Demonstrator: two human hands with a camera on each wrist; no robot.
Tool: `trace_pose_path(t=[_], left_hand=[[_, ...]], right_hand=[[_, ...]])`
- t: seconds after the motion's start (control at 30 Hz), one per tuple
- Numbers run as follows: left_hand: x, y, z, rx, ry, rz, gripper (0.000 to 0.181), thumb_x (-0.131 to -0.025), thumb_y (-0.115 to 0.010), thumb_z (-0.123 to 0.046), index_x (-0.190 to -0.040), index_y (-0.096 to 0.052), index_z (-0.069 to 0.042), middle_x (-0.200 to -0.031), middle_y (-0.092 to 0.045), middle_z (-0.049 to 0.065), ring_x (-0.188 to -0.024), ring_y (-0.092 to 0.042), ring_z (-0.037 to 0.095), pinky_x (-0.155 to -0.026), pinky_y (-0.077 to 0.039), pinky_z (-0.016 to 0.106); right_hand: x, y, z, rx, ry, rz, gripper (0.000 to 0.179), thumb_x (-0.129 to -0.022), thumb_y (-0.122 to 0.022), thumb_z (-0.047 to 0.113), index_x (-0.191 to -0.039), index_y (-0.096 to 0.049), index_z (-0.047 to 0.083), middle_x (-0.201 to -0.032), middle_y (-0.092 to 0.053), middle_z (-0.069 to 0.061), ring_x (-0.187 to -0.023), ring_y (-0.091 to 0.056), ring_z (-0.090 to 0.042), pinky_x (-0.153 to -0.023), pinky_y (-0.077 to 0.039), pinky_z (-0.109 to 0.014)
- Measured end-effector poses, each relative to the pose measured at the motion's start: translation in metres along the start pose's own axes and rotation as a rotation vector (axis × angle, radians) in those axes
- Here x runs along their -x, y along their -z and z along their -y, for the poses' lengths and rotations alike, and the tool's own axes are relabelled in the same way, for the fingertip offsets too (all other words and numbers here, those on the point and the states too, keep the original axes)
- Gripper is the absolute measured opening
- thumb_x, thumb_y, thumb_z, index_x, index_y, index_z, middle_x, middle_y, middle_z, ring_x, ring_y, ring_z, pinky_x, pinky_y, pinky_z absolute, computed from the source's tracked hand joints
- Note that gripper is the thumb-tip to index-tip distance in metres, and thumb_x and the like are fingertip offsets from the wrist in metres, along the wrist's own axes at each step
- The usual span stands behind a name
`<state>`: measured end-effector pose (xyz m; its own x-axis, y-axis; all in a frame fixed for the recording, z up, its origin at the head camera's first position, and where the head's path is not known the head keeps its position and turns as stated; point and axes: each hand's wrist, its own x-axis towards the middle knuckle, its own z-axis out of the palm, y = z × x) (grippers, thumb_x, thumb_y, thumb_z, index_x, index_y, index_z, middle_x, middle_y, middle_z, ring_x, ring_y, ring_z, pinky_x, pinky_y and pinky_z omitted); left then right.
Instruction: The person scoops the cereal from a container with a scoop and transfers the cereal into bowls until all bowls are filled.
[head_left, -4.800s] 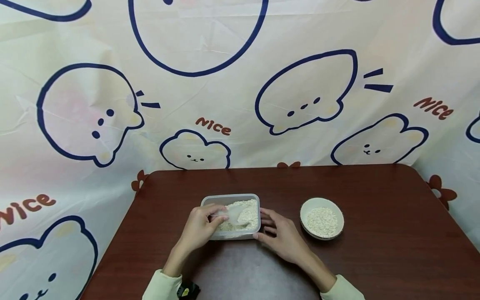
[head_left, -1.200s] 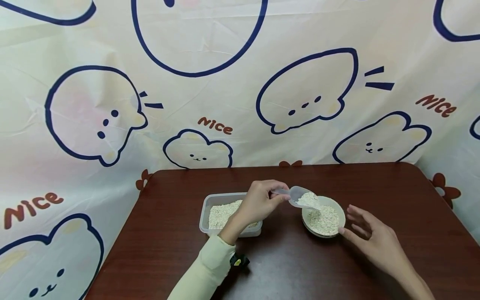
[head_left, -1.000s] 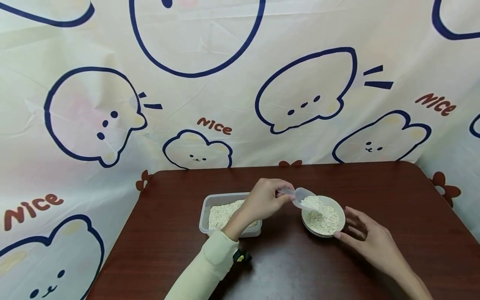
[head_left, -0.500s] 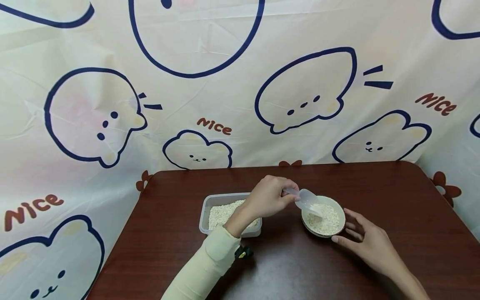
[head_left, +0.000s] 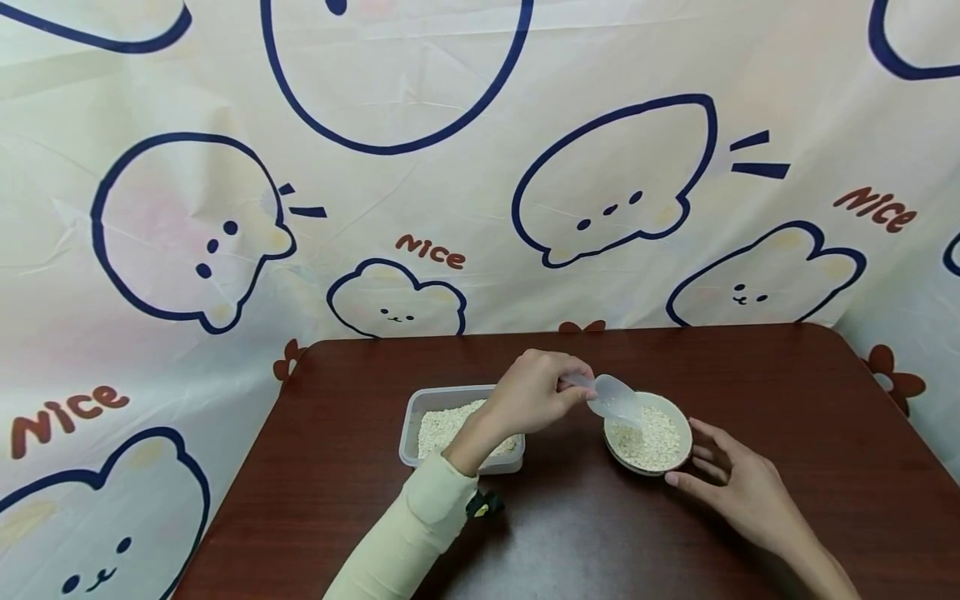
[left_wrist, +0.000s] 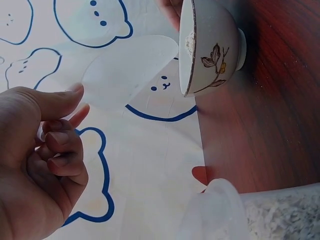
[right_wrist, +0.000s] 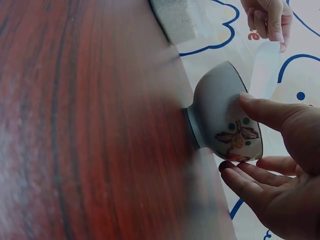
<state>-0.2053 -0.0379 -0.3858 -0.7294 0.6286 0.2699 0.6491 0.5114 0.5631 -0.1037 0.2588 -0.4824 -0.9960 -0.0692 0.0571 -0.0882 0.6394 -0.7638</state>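
Note:
In the head view my left hand (head_left: 528, 392) pinches the handle of a translucent plastic scoop (head_left: 617, 399), tilted over the left rim of a small white bowl (head_left: 626, 463). The scoop looks nearly bare. Pale flakes like oats (head_left: 656, 437) fill much of the bowl. My right hand (head_left: 750, 487) holds the bowl from its right side. In the right wrist view, the thumb (right_wrist: 267, 112) touches near the rim and fingers (right_wrist: 250, 182) touch the opposite side of the flower-painted bowl (right_wrist: 220, 110). The left wrist view shows the scoop (left_wrist: 130, 70) beside the bowl (left_wrist: 215, 50).
Left of the bowl, partly behind my left forearm, stands a clear plastic box (head_left: 408, 429) of similar flakes. Both stand on a dark red-brown table (head_left: 585, 533). A cartoon-printed cloth (head_left: 480, 192) hangs behind the table.
The scoop left the box and came over the bowl, and its flakes have slid into the bowl. My right hand moved from the box to the bowl. Lately the scoop shifted slightly left.

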Motion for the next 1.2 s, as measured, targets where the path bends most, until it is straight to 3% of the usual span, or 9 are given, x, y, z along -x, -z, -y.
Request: trace_pose_path(t=[0.17,0.27,0.4,0.5,0.6,0.67,0.97,1.2], left_hand=[[0.002,-0.001,0.001,0.035,-0.001,-0.019,0.011,-0.100,-0.079,-0.017,-0.106,-0.081,-0.009,-0.092,-0.077,0.000,-0.068,-0.053,0.004,-0.064,-0.043,0.016],[0.006,0.000,0.004,0.068,0.015,-0.040,0.010,-0.099,-0.079,-0.016,-0.105,-0.081,-0.009,-0.088,-0.075,-0.001,-0.066,-0.051,0.004,-0.064,-0.043,0.017],[0.012,0.002,0.008,0.127,0.053,-0.088,0.008,-0.098,-0.080,-0.015,-0.105,-0.080,-0.010,-0.083,-0.072,-0.002,-0.062,-0.047,0.002,-0.061,-0.040,0.018],[0.020,0.004,0.013,0.174,0.073,-0.132,0.008,-0.098,-0.080,-0.014,-0.105,-0.080,-0.011,-0.076,-0.063,-0.005,-0.059,-0.041,0.001,-0.058,-0.037,0.020],[0.027,0.008,0.018,0.210,0.081,-0.182,0.007,-0.098,-0.080,-0.014,-0.104,-0.080,-0.011,-0.070,-0.052,-0.006,-0.057,-0.037,0.002,-0.057,-0.034,0.021],[0.031,0.012,0.022,0.226,0.081,-0.215,0.008,-0.098,-0.080,-0.014,-0.104,-0.079,-0.011,-0.068,-0.045,-0.006,-0.058,-0.036,0.003,-0.057,-0.033,0.021],[0.055,0.029,0.034,0.244,0.127,-0.345,0.007,-0.096,-0.082,-0.014,-0.103,-0.079,-0.012,-0.066,-0.045,-0.005,-0.057,-0.038,0.006,-0.055,-0.032,0.022],[0.075,0.036,0.045,0.257,0.192,-0.383,0.009,-0.097,-0.081,-0.015,-0.106,-0.080,-0.013,-0.066,-0.045,-0.004,-0.056,-0.037,0.006,-0.053,-0.031,0.022]], right_hand=[[0.000,0.001,0.000,0.012,0.004,-0.003,0.091,-0.087,-0.092,0.039,-0.156,-0.048,0.000,-0.145,-0.063,-0.032,-0.116,-0.076,-0.040,-0.083,-0.062,-0.021],[-0.001,0.003,0.002,0.029,0.021,-0.028,0.088,-0.086,-0.092,0.038,-0.154,-0.051,0.000,-0.145,-0.063,-0.030,-0.115,-0.076,-0.038,-0.083,-0.060,-0.017],[-0.001,0.009,0.005,0.048,0.042,-0.071,0.083,-0.085,-0.093,0.037,-0.151,-0.056,0.003,-0.141,-0.067,-0.025,-0.114,-0.077,-0.021,-0.083,-0.054,-0.006],[-0.001,0.013,0.007,0.066,0.040,-0.082,0.081,-0.086,-0.093,0.038,-0.150,-0.058,0.004,-0.140,-0.069,-0.023,-0.116,-0.077,-0.024,-0.083,-0.050,-0.002],[-0.002,0.016,0.010,0.084,0.033,-0.084,0.080,-0.086,-0.092,0.039,-0.150,-0.058,0.004,-0.140,-0.068,-0.024,-0.120,-0.072,-0.040,-0.082,-0.048,-0.001],[-0.002,0.017,0.011,0.087,0.034,-0.090,0.080,-0.086,-0.092,0.039,-0.150,-0.058,0.004,-0.140,-0.068,-0.024,-0.121,-0.072,-0.040,-0.082,-0.048,0.000],[-0.005,0.017,0.026,0.058,0.075,-0.106,0.074,-0.089,-0.090,0.039,-0.149,-0.060,0.010,-0.139,-0.070,-0.019,-0.121,-0.072,-0.040,-0.085,-0.048,-0.001],[-0.008,0.012,0.043,0.040,0.123,-0.097,0.069,-0.091,-0.089,0.037,-0.149,-0.060,0.012,-0.142,-0.068,-0.016,-0.122,-0.072,-0.039,-0.087,-0.054,-0.008]])
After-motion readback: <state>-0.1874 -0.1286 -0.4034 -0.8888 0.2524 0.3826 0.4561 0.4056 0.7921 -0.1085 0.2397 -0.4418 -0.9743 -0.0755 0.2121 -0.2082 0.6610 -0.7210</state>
